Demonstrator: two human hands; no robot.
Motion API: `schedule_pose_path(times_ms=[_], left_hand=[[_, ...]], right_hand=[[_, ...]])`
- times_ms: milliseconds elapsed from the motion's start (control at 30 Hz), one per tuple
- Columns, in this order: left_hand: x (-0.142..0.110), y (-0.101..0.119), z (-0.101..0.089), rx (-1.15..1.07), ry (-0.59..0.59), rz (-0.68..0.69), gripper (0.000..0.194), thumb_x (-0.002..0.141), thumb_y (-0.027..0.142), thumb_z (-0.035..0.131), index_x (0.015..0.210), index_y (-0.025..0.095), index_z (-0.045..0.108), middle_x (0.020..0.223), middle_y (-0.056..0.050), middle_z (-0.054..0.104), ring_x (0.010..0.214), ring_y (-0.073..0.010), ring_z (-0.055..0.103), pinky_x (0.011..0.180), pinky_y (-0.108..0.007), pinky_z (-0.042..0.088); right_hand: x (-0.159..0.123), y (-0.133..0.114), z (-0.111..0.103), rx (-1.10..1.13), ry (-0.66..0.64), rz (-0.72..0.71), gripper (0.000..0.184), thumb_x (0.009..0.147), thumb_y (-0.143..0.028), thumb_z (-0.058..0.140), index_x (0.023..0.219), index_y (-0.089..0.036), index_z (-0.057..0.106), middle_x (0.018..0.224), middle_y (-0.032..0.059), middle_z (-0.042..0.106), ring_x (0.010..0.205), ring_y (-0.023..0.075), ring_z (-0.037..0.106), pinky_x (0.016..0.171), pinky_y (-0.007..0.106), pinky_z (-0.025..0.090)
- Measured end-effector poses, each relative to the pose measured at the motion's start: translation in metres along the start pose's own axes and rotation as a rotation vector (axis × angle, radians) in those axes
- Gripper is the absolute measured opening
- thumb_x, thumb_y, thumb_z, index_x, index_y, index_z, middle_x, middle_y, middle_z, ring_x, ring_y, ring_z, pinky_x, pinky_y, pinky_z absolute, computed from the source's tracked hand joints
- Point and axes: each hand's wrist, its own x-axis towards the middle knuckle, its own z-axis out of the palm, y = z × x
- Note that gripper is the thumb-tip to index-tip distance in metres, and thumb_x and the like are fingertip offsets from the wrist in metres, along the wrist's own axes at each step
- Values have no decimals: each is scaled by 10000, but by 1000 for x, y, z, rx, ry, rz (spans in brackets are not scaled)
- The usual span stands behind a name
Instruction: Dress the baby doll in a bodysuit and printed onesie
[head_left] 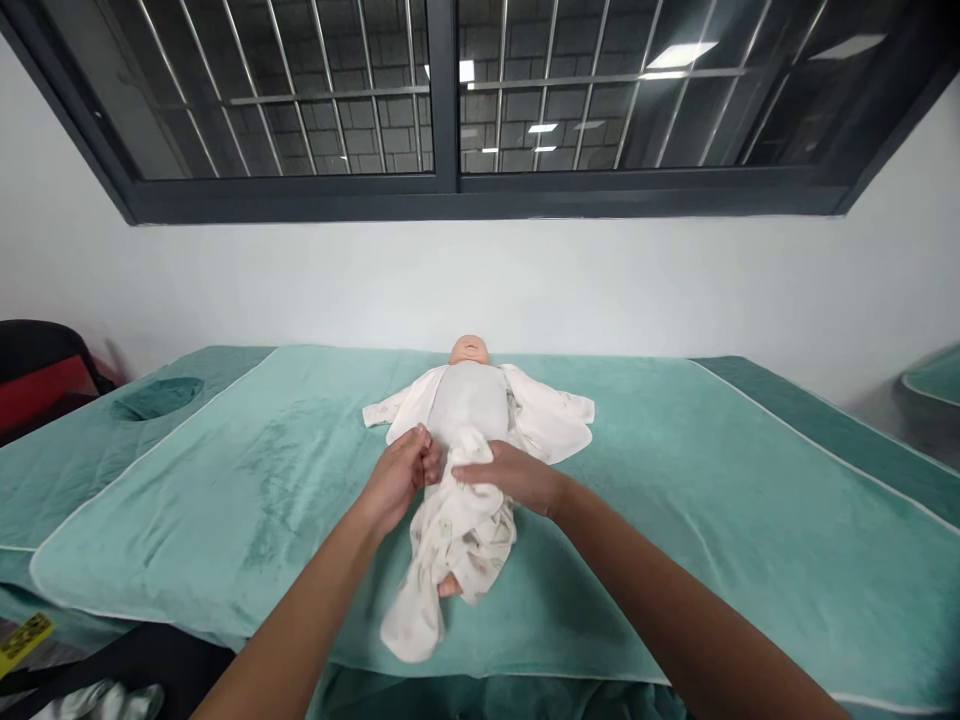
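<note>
A baby doll [469,395] lies on its back, head towards the wall, with a pale grey torso. Spread open under it is a white baby jacket [551,412], sleeves out to both sides. Bunched white printed baby trousers [465,540] cover its legs; one empty-looking leg trails to the lower left, and a bit of doll foot [448,586] shows. My right hand [517,476] grips the upper folds of the trousers, thumb on top. Curled closed at the doll's left-hand side in view, my left hand [405,472] touches the garment's edge; what its fingers hold is hidden.
A green plush sheet [225,500] covers the massage bed, which has a face hole [161,398] at the left. Behind are a white wall [480,280] and a barred window [450,195]. A red and black object [52,385] stands at far left.
</note>
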Motion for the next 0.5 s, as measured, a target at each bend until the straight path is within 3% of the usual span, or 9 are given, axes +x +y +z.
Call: schedule_pose_path(times_ms=[100, 167, 233, 367, 500], left_hand=[[-15, 3, -4, 205, -186, -42, 308, 798, 458, 656, 930, 181, 631, 894, -22, 647, 798, -146, 581, 720, -253, 445], [-21, 6, -1, 253, -288, -37, 411, 761, 392, 708, 1114, 207, 607, 1104, -57, 645, 1013, -216, 584, 862, -316, 445], [-21, 8, 5, 255, -305, -17, 543, 720, 343, 749, 1210, 215, 554, 1217, -83, 608, 1124, -258, 553, 926, -358, 434], [-14, 12, 18, 216, -237, 30, 665, 662, 285, 792, 1257, 218, 502, 1277, -101, 577, 1183, -285, 533, 943, -379, 445], [-8, 15, 20, 230, -272, -8, 589, 638, 243, 795, 1185, 199, 581, 1154, -83, 653, 1061, -275, 605, 876, -366, 478]], right_hand=[[5, 5, -2, 219, 135, -58, 383, 723, -422, 752, 979, -145, 686, 903, 77, 715, 826, 206, 662, 762, 313, 508], [9, 6, -2, 307, 121, -63, 410, 710, -417, 766, 993, -133, 681, 900, 92, 716, 800, 209, 669, 753, 322, 518], [12, 7, 0, 353, 64, -78, 427, 705, -412, 774, 1009, -128, 680, 899, 96, 716, 778, 207, 673, 742, 328, 524], [13, 6, 2, 348, 6, -75, 424, 719, -420, 766, 1013, -126, 683, 892, 91, 714, 759, 192, 673, 710, 311, 526], [5, -1, -5, 285, -61, -38, 480, 703, -447, 770, 1043, -121, 678, 925, 94, 710, 794, 195, 667, 732, 315, 517]])
